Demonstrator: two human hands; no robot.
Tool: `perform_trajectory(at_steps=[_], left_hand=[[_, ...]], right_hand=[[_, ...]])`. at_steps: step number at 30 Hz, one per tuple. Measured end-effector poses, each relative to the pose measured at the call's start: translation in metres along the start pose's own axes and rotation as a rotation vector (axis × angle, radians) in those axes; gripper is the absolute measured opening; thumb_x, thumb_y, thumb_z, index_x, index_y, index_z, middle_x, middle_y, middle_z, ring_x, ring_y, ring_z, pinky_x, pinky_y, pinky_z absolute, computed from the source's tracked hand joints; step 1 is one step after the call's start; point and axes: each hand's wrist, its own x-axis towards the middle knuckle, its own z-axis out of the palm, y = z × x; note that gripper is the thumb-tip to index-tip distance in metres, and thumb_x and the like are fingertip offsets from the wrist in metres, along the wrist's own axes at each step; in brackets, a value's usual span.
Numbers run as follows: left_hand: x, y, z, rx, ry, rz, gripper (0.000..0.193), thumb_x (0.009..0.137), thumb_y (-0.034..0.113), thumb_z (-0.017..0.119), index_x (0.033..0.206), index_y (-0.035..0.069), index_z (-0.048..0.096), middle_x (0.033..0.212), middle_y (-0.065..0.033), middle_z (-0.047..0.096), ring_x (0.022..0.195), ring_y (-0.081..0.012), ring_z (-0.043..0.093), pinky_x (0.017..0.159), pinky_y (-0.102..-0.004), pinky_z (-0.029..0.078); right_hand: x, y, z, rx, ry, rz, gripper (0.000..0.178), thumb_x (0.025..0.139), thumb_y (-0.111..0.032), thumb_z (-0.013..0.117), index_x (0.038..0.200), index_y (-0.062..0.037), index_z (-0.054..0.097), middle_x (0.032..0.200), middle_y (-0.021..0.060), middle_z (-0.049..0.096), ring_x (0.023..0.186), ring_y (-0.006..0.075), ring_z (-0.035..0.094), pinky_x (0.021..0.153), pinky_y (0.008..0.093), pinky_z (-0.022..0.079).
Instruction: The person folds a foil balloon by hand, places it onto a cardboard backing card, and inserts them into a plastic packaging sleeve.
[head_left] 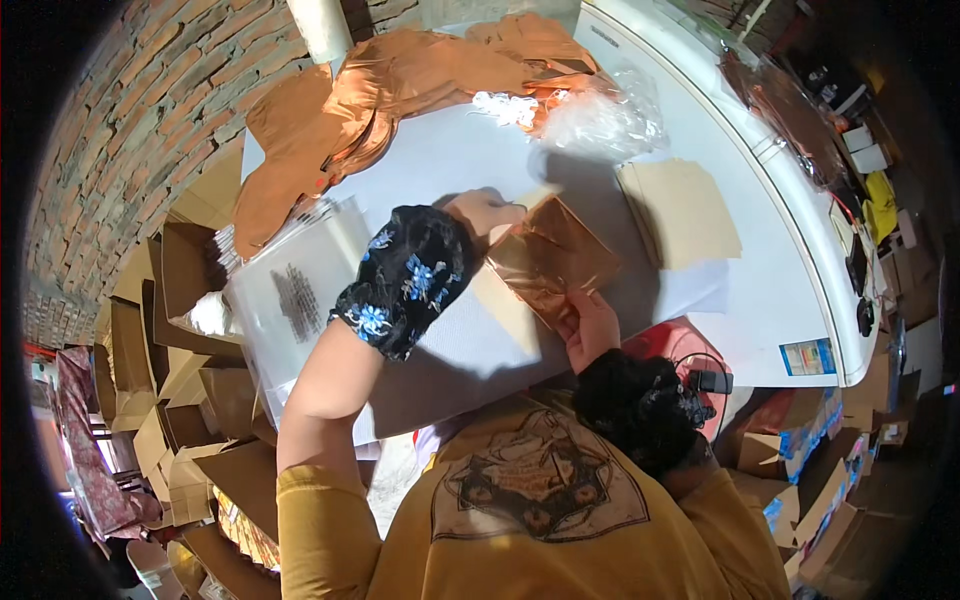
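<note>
A flat square of folded, shiny copper-brown fabric (555,255) lies tilted between my hands above the white table (430,170). My left hand (485,215) is closed at its upper left edge, fingers bent; part of the grip is hidden. At the near corner, my right hand (592,328) pinches the fabric with the thumb on top. Partly under the square shows a beige card (507,312). A stack of similar beige cards (685,215) sits to the right. Left of my left forearm lies a stack of clear plastic bags (300,290).
Loose copper-brown fabric (390,85) is heaped along the far side. Beside it are small white pieces (505,108) and a crumpled clear bag (610,115). A white appliance (770,290) borders the right. Cardboard boxes (185,390) crowd the left; a red stool (675,345) stands near my right hand.
</note>
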Motion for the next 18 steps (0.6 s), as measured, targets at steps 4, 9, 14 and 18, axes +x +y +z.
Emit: perform_trajectory(at_steps=[4, 9, 14, 18], left_hand=[[0.017, 0.027, -0.005, -0.178, -0.113, -0.353, 0.046, 0.086, 0.046, 0.076, 0.097, 0.001, 0.071, 0.102, -0.0078, 0.072, 0.093, -0.0198, 0.062, 0.094, -0.0332, 0.046], [0.008, 0.022, -0.002, -0.534, -0.251, -0.265, 0.060, 0.086, 0.026, 0.078, 0.130, -0.004, 0.052, 0.113, -0.0102, 0.064, 0.103, -0.0157, 0.057, 0.090, -0.0297, 0.045], [-0.003, 0.027, 0.002, -0.622, -0.286, -0.242, 0.064, 0.084, 0.012, 0.077, 0.136, -0.006, 0.045, 0.114, -0.0095, 0.063, 0.105, -0.0162, 0.057, 0.094, -0.0260, 0.044], [-0.018, 0.027, 0.009, -0.757, -0.137, -0.182, 0.040, 0.084, 0.002, 0.076, 0.119, 0.006, 0.057, 0.105, -0.0006, 0.063, 0.099, -0.0117, 0.059, 0.092, -0.0266, 0.046]], right_hand=[[0.003, -0.005, -0.006, 0.009, 0.010, 0.017, 0.003, 0.098, -0.013, 0.058, 0.098, -0.0125, 0.061, 0.086, -0.0003, 0.066, 0.074, 0.0121, 0.067, 0.068, 0.0286, 0.058], [0.002, -0.007, -0.004, -0.007, 0.022, 0.033, 0.003, 0.098, -0.014, 0.059, 0.098, -0.0116, 0.060, 0.086, 0.0004, 0.066, 0.074, 0.0129, 0.067, 0.067, 0.0293, 0.058], [0.007, -0.002, -0.014, -0.017, -0.067, 0.020, 0.020, 0.099, -0.018, 0.060, 0.115, -0.0059, 0.060, 0.105, 0.0043, 0.067, 0.089, 0.0154, 0.067, 0.076, 0.0304, 0.057], [0.012, 0.000, -0.020, -0.050, -0.110, 0.000, 0.020, 0.098, -0.018, 0.061, 0.114, -0.0055, 0.061, 0.101, 0.0039, 0.068, 0.086, 0.0158, 0.067, 0.073, 0.0305, 0.057]])
